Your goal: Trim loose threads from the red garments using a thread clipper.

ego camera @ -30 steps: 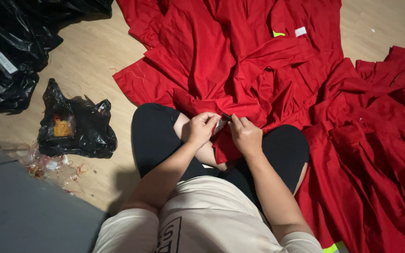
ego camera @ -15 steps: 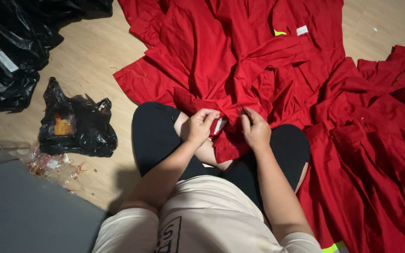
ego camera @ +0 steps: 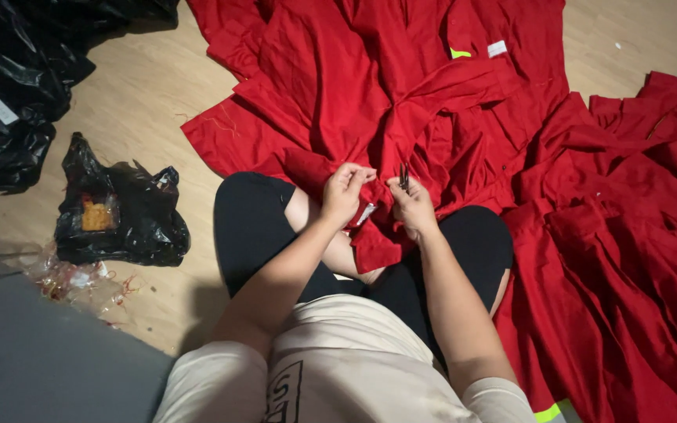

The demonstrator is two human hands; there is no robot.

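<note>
Both hands point(ego camera: 378, 200) pinch soft, creased red cloth point(ego camera: 401, 117).

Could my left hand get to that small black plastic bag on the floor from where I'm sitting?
Probably yes. The small black bag lies on bare wooden floor to your left with nothing between, but your left hand is pinching the red fabric and would have to let go.

Cream short-sleeved shirt point(ego camera: 354, 368), black trousers point(ego camera: 252, 227).
</note>
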